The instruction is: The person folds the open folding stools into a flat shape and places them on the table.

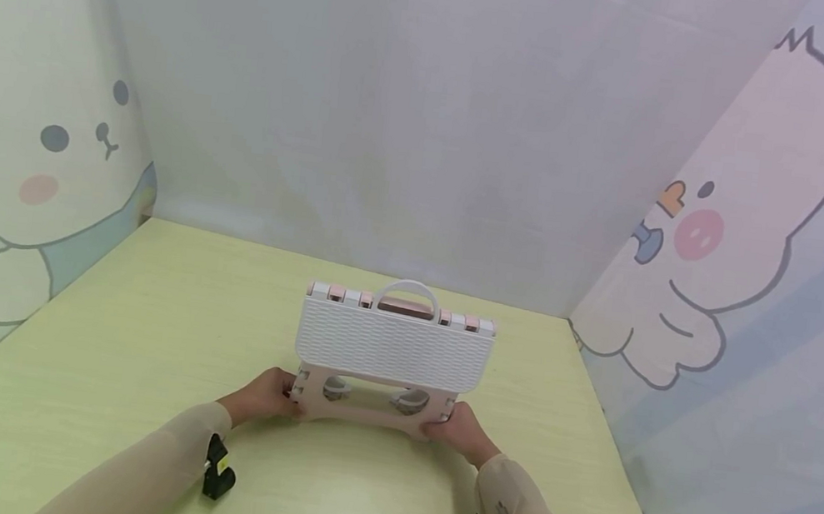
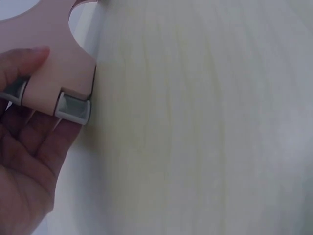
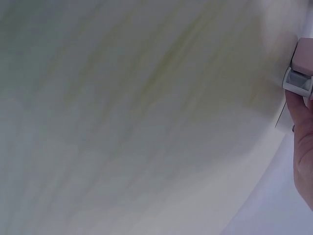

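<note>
A pink and white folding step stool point(image 1: 394, 343) is at the middle of the table, its white textured panel facing me and a white carrying handle arched along the top. Below that panel shows a pink leg panel point(image 1: 365, 416) with cut-out openings. At its left end my left hand point(image 1: 265, 395) grips the pink part; the left wrist view has the thumb on the pink face point(image 2: 58, 73) and the fingers behind the grey-white hinge point(image 2: 73, 107). My right hand point(image 1: 465, 433) holds the opposite end, fingers against a hinge point(image 3: 298, 82) in the right wrist view.
The pale yellow-green wood-grain table point(image 1: 188, 309) spreads around the stool. A plain pale curtain point(image 1: 396, 121) hangs behind it, with cartoon-printed curtains point(image 1: 750, 200) along both sides. Black straps point(image 1: 218, 471) sit on the beige sleeves.
</note>
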{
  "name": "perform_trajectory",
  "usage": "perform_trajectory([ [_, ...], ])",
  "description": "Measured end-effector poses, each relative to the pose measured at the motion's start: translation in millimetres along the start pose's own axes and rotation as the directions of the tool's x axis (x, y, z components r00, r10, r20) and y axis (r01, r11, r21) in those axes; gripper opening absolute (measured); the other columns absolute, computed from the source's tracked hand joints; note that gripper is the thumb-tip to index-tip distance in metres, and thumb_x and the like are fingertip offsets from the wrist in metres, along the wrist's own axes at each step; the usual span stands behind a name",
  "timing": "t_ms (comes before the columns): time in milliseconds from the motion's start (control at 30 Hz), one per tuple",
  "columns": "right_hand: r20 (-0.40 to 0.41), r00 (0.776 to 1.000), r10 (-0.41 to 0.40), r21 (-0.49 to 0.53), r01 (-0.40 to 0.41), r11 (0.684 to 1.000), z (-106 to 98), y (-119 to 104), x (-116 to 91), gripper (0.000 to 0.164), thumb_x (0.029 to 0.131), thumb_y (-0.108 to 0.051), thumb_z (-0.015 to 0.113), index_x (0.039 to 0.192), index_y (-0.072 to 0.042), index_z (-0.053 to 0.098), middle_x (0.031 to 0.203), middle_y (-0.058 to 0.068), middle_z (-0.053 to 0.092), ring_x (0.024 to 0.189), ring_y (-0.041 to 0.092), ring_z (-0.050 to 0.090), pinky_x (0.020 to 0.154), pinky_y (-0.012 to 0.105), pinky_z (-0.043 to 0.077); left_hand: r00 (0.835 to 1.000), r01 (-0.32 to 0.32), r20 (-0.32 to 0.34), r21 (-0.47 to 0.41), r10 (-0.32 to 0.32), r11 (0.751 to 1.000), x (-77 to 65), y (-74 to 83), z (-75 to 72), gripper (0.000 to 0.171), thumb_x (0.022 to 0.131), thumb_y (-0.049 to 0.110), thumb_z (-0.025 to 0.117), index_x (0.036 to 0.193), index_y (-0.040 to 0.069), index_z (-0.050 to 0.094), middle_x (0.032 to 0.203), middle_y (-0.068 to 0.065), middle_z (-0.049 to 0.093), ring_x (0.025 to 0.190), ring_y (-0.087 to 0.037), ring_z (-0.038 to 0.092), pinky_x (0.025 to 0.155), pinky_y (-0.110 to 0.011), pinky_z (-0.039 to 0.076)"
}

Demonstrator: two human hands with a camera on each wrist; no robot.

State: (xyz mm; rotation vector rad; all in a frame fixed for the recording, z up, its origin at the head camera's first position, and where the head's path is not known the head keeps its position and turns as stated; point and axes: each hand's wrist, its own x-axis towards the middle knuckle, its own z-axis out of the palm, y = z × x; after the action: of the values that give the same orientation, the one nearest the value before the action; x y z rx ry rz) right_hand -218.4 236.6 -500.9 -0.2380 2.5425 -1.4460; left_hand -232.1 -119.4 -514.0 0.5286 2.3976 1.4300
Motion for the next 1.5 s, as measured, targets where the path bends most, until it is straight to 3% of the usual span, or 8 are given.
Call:
perform_trajectory([
  [533,0.004,1.0,-0.007,-0.006,0.007,1.0,-0.7,3.0,1.9,0.043,0.068,-0.007,0.073,0.107,0.008,0.063,0.098,0.012,0.069,0.077,0.014,0.055,0.071,0.031,0.047,1.0,0.025,0.012,-0.02,-0.024,0.999,2.1,-1.3,0.3,0.022,0.075,0.002,0.076,0.095,-0.007,0.068,0.08,-0.007,0.067,0.066,-0.015,0.051,0.06,-0.03,0.043],
  [933,0.001,1.0,-0.008,-0.002,0.008,1.0,-0.6,0.7,1.5,0.039,0.069,-0.007,0.073,0.104,0.006,0.063,0.093,0.008,0.068,0.074,0.013,0.053,0.068,0.031,0.045,1.0,-0.007,0.018,-0.002,0.007,1.0,2.9,-1.7,-0.8,0.022,0.075,0.0,0.075,0.094,-0.008,0.068,0.078,-0.008,0.067,0.065,-0.015,0.05,0.06,-0.031,0.043],
  [1500,-0.01,1.0,-0.006,-0.012,0.006,1.0,0.5,3.9,2.1,0.038,0.067,-0.007,0.072,0.101,0.007,0.064,0.089,0.008,0.068,0.072,0.013,0.054,0.066,0.029,0.046,1.0,0.015,0.012,0.0,-0.015,1.0,1.7,0.9,-0.7,0.022,0.074,0.0,0.075,0.093,-0.007,0.068,0.077,-0.006,0.066,0.064,-0.015,0.05,0.059,-0.031,0.042],
])
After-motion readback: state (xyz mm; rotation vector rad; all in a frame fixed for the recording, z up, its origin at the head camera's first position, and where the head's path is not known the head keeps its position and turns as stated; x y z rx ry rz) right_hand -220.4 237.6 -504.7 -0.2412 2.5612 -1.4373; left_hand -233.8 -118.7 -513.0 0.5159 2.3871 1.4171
